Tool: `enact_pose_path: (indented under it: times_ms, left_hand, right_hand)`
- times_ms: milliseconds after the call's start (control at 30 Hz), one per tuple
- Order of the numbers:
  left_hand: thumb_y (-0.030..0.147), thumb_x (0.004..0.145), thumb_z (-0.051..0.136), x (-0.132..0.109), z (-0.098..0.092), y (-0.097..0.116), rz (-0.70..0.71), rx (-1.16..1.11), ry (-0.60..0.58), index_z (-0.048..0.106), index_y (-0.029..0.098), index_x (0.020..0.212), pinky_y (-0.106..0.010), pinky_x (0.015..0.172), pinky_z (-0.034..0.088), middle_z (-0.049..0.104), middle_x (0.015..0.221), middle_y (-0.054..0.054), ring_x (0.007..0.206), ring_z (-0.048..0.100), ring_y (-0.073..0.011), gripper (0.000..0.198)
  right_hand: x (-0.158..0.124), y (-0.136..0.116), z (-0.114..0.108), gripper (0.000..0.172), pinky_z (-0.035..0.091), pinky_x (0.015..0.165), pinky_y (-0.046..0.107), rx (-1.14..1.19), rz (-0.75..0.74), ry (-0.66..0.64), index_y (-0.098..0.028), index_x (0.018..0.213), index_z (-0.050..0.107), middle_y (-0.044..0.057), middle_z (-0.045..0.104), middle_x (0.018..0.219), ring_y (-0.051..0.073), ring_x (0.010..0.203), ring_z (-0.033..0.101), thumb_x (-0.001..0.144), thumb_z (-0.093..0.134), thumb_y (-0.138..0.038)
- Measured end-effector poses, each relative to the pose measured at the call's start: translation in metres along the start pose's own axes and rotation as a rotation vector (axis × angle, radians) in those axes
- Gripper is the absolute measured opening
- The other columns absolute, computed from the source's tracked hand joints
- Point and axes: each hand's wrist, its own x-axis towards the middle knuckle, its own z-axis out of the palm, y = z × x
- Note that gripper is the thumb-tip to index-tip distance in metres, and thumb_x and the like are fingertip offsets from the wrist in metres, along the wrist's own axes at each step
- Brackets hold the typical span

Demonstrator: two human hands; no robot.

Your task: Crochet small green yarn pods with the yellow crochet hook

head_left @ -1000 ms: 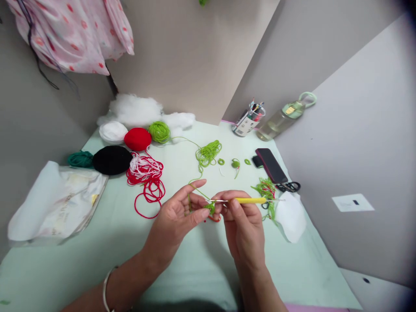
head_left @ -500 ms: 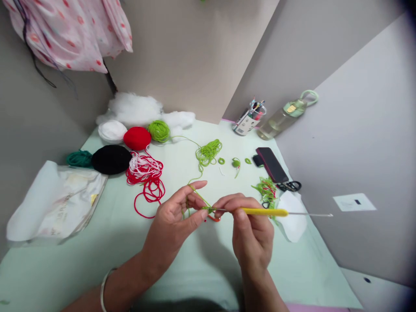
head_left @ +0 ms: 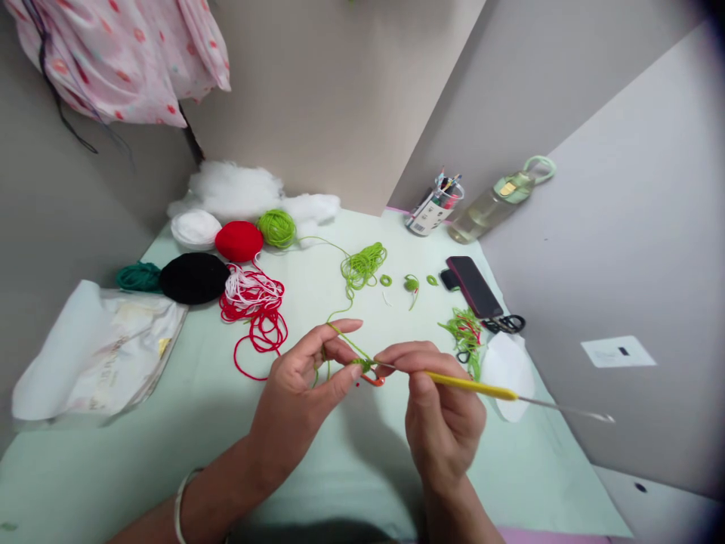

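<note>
Between thumb and fingers, my left hand [head_left: 309,378] pinches a small green crochet piece [head_left: 362,366]. Green yarn [head_left: 347,336] runs over its raised index finger down to the piece. My right hand [head_left: 445,408] grips a crochet hook [head_left: 470,384] with a yellow handle and a metal hook at each end. The hook's near tip is at the green piece; the other end points out to the right and is slightly blurred. Just below the piece, an orange stitch marker [head_left: 374,380] shows, partly hidden by the fingers.
A loose green yarn heap [head_left: 363,264] lies ahead, beside small green crocheted bits [head_left: 411,283]. Yarn balls [head_left: 239,241] and white stuffing [head_left: 235,189] stand at back left. On the right are yarn scraps [head_left: 461,330], scissors [head_left: 504,324], a phone [head_left: 474,287], a pen cup [head_left: 433,208] and a bottle [head_left: 498,200].
The crochet hook has tilted, its free end swinging down and further right as my right hand turns. My left hand stays nearly in place with the green piece.
</note>
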Motion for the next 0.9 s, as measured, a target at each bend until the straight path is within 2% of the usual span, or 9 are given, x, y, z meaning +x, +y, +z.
enact_pose_path:
  times_ms: [133, 333, 500, 633, 767, 900]
  left_hand:
    - [0.019, 0.082, 0.081, -0.0006, 0.0004, 0.0004, 0.0, -0.016, -0.009, 0.077, 0.024, 0.087, -0.032, 0.095, 0.055, 0.075, 0.115, -0.003, 0.096, 0.069, -0.0181, 0.008]
    - [0.021, 0.083, 0.082, -0.0014, -0.0004, -0.0004, 0.004, 0.011, 0.002, 0.077, 0.025, 0.087, -0.033, 0.097, 0.055, 0.075, 0.11, -0.003, 0.098, 0.069, -0.0192, 0.007]
    - [0.019, 0.086, 0.079, -0.0025, 0.0001, -0.0007, 0.139, 0.174, 0.046, 0.081, 0.028, 0.092, -0.036, 0.098, 0.054, 0.076, 0.103, -0.002, 0.097, 0.069, -0.0211, 0.01]
    - [0.017, 0.086, 0.079, -0.0024, 0.0013, -0.0011, 0.231, 0.244, 0.09, 0.083, 0.03, 0.101, -0.035, 0.097, 0.054, 0.077, 0.093, -0.001, 0.094, 0.07, -0.0214, 0.02]
    - [0.017, 0.086, 0.078, -0.0027, 0.0003, -0.003, 0.21, 0.252, 0.088, 0.085, 0.03, 0.098, -0.032, 0.095, 0.054, 0.077, 0.097, 0.0, 0.092, 0.07, -0.0194, 0.019]
    - [0.019, 0.085, 0.081, 0.0005, -0.0018, -0.003, 0.18, 0.203, 0.105, 0.085, 0.03, 0.108, -0.031, 0.094, 0.054, 0.074, 0.09, 0.001, 0.091, 0.07, -0.0187, 0.026]
  right_hand:
    - [0.0019, -0.0002, 0.0008, 0.023, 0.06, 0.072, 0.034, 0.077, 0.027, -0.016, -0.025, 0.108, 0.075, 0.006, 0.077, 0.096, 0.021, 0.09, 0.069, 0.108, 0.053, -0.019]
    - [0.0011, -0.0013, -0.002, 0.025, 0.06, 0.076, 0.035, -0.096, -0.057, -0.055, -0.024, 0.111, 0.075, 0.007, 0.078, 0.099, 0.021, 0.093, 0.073, 0.106, 0.053, -0.013]
    - [-0.0011, -0.0002, -0.0032, 0.029, 0.062, 0.079, 0.04, -0.228, -0.167, -0.106, -0.024, 0.116, 0.073, 0.007, 0.08, 0.1, 0.024, 0.095, 0.075, 0.102, 0.054, -0.008]
    - [-0.0021, -0.0008, -0.0033, 0.028, 0.063, 0.076, 0.038, -0.34, -0.242, -0.149, -0.025, 0.115, 0.072, 0.009, 0.079, 0.104, 0.023, 0.095, 0.076, 0.101, 0.054, -0.007]
    - [-0.0012, -0.0002, -0.0012, 0.029, 0.063, 0.078, 0.037, -0.295, -0.199, -0.143, -0.025, 0.114, 0.073, 0.007, 0.08, 0.099, 0.022, 0.096, 0.077, 0.101, 0.055, -0.006]
    - [-0.0011, 0.0055, 0.0053, 0.028, 0.063, 0.078, 0.037, -0.197, -0.127, -0.064, -0.026, 0.11, 0.075, 0.006, 0.081, 0.098, 0.021, 0.095, 0.076, 0.102, 0.057, -0.007]
